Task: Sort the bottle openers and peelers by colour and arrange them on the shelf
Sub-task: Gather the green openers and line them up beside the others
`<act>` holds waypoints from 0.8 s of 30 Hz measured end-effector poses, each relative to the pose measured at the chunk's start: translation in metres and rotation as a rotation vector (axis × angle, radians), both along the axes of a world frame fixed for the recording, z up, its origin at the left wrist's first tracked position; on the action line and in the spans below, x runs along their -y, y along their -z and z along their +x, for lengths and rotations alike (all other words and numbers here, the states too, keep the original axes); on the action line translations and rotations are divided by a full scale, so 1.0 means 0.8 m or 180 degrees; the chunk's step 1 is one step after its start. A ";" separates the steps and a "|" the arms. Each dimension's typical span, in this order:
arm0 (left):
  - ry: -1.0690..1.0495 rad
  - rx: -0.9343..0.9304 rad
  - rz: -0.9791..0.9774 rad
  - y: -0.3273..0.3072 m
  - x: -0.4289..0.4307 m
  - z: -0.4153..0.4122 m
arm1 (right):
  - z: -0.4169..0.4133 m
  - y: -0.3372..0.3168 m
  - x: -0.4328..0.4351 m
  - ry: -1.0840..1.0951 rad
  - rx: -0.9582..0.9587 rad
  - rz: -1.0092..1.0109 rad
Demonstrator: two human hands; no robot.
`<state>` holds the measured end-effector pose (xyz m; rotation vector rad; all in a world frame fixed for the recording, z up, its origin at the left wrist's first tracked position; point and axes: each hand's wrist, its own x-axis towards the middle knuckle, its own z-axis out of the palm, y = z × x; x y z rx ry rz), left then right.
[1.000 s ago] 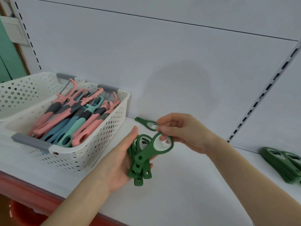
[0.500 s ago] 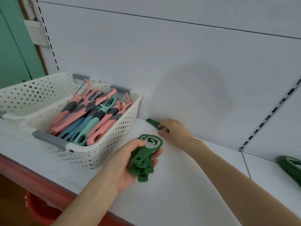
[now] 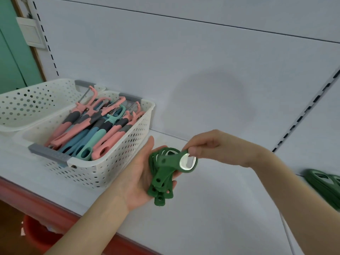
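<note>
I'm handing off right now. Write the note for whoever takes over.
Left hand cradles a stack of green openers, fingers curled under it.
Right hand pinches one more green opener by its head, over the stack.
Done: a green pile lies on the shelf at far right.
To do: pink, blue and teal peelers unsorted in the white basket.

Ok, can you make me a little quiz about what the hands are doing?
1. True or false: the right hand pinches one green opener.
2. Where is the stack of green openers? A) in the basket B) in the left hand C) on the floor
3. Fill in: the peelers in the basket are blue, teal and ____.
Key: 1 true; 2 B; 3 pink.
</note>
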<state>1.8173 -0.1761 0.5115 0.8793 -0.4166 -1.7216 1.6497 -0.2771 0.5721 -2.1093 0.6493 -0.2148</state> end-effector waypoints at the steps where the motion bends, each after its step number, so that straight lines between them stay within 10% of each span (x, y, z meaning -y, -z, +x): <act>1: 0.0105 0.0050 -0.0022 -0.001 -0.001 -0.002 | 0.004 0.001 -0.005 0.0019 -0.0001 -0.0165; 5: 0.0296 0.0239 -0.0270 -0.001 -0.007 -0.010 | 0.025 0.028 -0.021 0.0668 0.0392 -0.0838; 12: -0.0633 0.0225 -0.0598 -0.010 -0.009 -0.027 | 0.016 0.044 -0.047 0.2162 0.1286 0.0071; 16: -0.1342 0.0420 -0.0705 -0.014 -0.003 -0.039 | 0.007 0.046 -0.085 0.1604 0.1044 0.1520; 24: -0.0920 0.1040 -0.1037 -0.010 -0.003 -0.037 | 0.004 0.043 -0.095 0.1464 0.1085 0.1555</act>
